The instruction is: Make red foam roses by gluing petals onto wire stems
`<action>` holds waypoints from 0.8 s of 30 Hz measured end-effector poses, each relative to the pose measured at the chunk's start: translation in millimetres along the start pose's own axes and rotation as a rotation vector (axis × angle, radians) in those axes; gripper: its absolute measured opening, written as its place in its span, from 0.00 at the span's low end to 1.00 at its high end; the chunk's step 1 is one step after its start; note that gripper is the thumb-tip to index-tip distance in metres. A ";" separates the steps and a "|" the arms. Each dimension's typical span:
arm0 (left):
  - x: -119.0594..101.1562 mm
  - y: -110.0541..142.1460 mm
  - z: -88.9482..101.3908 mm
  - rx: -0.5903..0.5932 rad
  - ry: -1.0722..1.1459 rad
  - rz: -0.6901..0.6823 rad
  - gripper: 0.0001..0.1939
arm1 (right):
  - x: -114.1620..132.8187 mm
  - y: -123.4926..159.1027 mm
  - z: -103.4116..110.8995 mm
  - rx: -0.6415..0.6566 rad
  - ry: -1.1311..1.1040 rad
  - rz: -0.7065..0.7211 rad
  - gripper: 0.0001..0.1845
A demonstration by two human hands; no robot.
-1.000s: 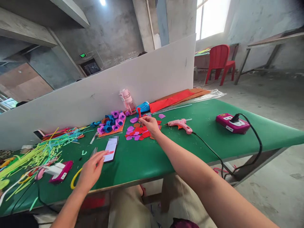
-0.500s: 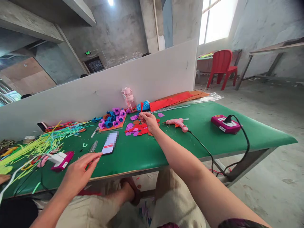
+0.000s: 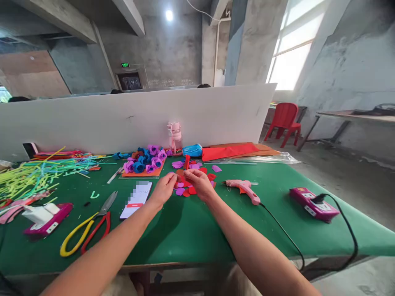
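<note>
My right hand (image 3: 200, 181) pinches a narrow, rolled red petal (image 3: 187, 161) that stands upright above its fingertips. Close beside it, my left hand (image 3: 165, 188) has thumb and fingers pressed together; what they hold, if anything, is too small to make out. Below and behind both hands lie loose red and purple petals (image 3: 216, 168). A pink glue gun (image 3: 243, 187) rests on its side to the right, nozzle pointing left. Finished purple and blue flowers (image 3: 145, 159) sit on an orange sheet (image 3: 157, 172) at the left rear.
Scissors (image 3: 92, 228) with red and yellow handles and a phone (image 3: 135, 201) lie left on the green table (image 3: 197, 242). Purple power strips (image 3: 311, 204) stand on both sides. A pink bottle (image 3: 175, 137) stands against the white partition (image 3: 92, 123). Coloured strips (image 3: 33, 172) heap at left.
My left hand has moved from the table's front, near the phone, up to my right hand. The right hand keeps the red petal. The camera view has levelled and shifted.
</note>
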State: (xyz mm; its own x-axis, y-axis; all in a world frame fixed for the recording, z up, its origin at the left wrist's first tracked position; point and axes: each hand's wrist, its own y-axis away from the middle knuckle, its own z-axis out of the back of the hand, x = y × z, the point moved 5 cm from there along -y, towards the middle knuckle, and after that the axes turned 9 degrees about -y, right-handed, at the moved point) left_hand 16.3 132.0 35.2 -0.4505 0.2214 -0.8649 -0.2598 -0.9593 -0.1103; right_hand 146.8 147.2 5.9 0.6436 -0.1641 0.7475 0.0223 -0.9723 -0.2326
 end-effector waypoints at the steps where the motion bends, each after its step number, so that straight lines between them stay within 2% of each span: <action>1: 3.3 1.8 -1.2 -0.014 0.054 0.000 0.19 | -3.5 0.3 -0.9 0.013 0.020 -0.013 0.11; 8: 11.0 17.8 -12.9 0.044 0.375 0.018 0.20 | -15.1 4.6 -7.0 0.047 0.079 -0.085 0.09; 14: 23.0 17.7 -4.6 0.057 0.562 0.101 0.17 | -22.5 12.8 -24.4 0.083 0.089 -0.167 0.12; 20: 23.1 19.5 -2.4 0.010 0.461 0.008 0.13 | -29.0 16.4 -26.3 0.068 0.013 -0.180 0.13; 24: 26.0 26.6 -12.0 -0.043 0.397 0.087 0.11 | -24.1 10.5 -15.4 -0.048 0.024 -0.128 0.14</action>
State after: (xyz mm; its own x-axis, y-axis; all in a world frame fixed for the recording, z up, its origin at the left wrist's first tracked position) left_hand 7.9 110.1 3.9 -0.1023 0.0621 -0.9928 -0.1956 -0.9798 -0.0412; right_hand 119.7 138.3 -5.0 0.6198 -0.0417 0.7837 0.0662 -0.9923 -0.1051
